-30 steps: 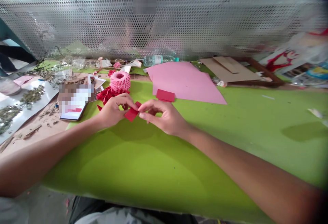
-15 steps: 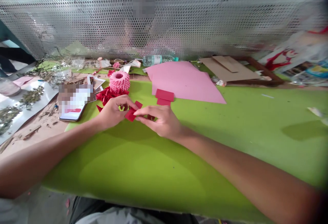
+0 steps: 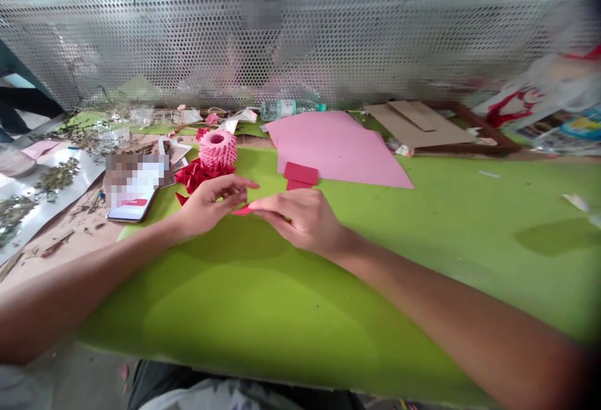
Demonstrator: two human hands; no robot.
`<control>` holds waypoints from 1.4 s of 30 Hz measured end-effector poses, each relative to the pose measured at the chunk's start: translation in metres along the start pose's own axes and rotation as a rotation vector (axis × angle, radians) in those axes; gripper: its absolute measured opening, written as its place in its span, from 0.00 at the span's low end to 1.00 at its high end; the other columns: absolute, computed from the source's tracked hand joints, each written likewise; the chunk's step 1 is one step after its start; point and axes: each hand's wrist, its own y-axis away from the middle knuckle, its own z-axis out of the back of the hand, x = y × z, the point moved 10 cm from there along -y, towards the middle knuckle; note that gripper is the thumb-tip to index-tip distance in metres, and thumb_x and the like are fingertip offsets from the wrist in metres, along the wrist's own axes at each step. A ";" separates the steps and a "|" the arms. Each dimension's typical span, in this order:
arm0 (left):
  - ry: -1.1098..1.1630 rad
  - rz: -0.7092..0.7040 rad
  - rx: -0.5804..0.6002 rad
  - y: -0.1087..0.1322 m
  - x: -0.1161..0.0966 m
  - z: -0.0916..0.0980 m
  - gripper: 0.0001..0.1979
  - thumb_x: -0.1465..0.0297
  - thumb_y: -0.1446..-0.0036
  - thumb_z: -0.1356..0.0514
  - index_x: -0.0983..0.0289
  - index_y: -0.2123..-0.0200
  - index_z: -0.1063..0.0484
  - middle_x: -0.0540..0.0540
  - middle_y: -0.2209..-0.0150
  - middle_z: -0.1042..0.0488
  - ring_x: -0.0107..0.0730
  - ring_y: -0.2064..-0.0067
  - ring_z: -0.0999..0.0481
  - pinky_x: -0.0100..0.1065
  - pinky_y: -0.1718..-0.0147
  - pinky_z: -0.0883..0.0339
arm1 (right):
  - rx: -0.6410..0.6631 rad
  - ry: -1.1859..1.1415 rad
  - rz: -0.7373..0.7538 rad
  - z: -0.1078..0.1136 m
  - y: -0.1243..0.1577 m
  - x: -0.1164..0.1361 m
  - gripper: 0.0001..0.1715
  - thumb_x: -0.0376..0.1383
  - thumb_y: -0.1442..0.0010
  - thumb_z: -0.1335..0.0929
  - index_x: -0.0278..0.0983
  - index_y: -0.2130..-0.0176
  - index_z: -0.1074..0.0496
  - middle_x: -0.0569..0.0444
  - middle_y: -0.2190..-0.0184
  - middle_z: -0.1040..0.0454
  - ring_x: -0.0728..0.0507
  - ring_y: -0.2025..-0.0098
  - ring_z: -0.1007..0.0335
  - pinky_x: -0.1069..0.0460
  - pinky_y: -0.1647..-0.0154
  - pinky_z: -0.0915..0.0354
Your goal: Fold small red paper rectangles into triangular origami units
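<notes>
Between finger and thumb, my right hand [image 3: 300,216] pinches a small piece of red paper [image 3: 241,210], seen nearly edge-on above the green table. My left hand [image 3: 218,200] is just left of it, with its fingers apart and the index finger stretched out over the paper. Whether the left thumb touches the paper is hard to make out. Behind my left hand lies a heap of folded red paper pieces [image 3: 197,174], and a pink folded-paper ring piece [image 3: 218,148] stands by it. Two red paper rectangles [image 3: 301,173] overlap beyond my right hand.
A large pink sheet [image 3: 338,147] lies at the back, with a clear plastic bottle [image 3: 288,108] behind it. Cardboard [image 3: 417,128] rests on a brown frame at the back right. A phone [image 3: 136,194] lies at left, near dried plant bits. A perforated metal panel [image 3: 357,34] stands behind.
My left hand has let its fingers come apart from the red paper. The paper has tilted to nearly edge-on in my right hand, which has shifted slightly right.
</notes>
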 end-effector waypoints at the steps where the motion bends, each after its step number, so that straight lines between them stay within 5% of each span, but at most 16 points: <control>1: 0.024 0.021 -0.018 -0.001 0.002 0.002 0.14 0.65 0.36 0.42 0.66 0.53 0.23 0.56 0.63 0.22 0.28 0.67 0.27 0.30 0.67 0.32 | 0.011 0.022 0.013 0.000 0.000 0.003 0.08 0.34 0.30 0.34 0.36 0.56 0.25 0.57 0.75 0.22 0.52 0.78 0.32 0.55 0.76 0.44; 7: 0.007 0.073 0.045 -0.002 0.007 -0.002 0.19 0.61 0.35 0.43 0.64 0.46 0.24 0.58 0.53 0.20 0.33 0.58 0.22 0.32 0.58 0.29 | 0.195 0.070 0.079 -0.016 0.002 0.014 0.11 0.36 0.29 0.37 0.35 0.57 0.25 0.55 0.73 0.22 0.50 0.75 0.29 0.54 0.72 0.39; 15: -0.022 0.005 0.122 -0.002 0.005 -0.008 0.13 0.61 0.42 0.35 0.66 0.63 0.20 0.58 0.63 0.19 0.34 0.62 0.21 0.32 0.63 0.28 | 0.260 -0.003 0.043 -0.023 0.004 0.008 0.11 0.37 0.30 0.35 0.36 0.58 0.24 0.53 0.68 0.19 0.48 0.69 0.24 0.53 0.67 0.35; 27: 0.157 0.141 0.067 -0.002 0.021 -0.004 0.13 0.61 0.47 0.31 0.66 0.65 0.19 0.57 0.66 0.18 0.33 0.65 0.20 0.32 0.64 0.27 | 0.145 -0.335 -0.239 -0.017 0.004 -0.027 0.09 0.40 0.34 0.31 0.37 0.63 0.23 0.53 0.67 0.19 0.49 0.70 0.26 0.54 0.69 0.36; 36: -0.154 0.083 -0.062 0.000 0.014 0.009 0.10 0.63 0.44 0.33 0.62 0.65 0.17 0.56 0.65 0.17 0.36 0.63 0.20 0.33 0.63 0.27 | 0.188 -0.108 -0.530 -0.020 0.013 -0.054 0.08 0.39 0.39 0.29 0.36 0.64 0.21 0.54 0.72 0.20 0.51 0.78 0.31 0.54 0.78 0.43; 42: -0.232 -0.019 -0.015 0.002 -0.004 0.003 0.12 0.62 0.40 0.37 0.63 0.62 0.18 0.56 0.62 0.17 0.36 0.60 0.20 0.32 0.61 0.27 | 0.155 -0.034 -0.471 -0.015 0.011 -0.051 0.09 0.39 0.38 0.29 0.35 0.65 0.22 0.53 0.72 0.19 0.49 0.76 0.28 0.54 0.77 0.42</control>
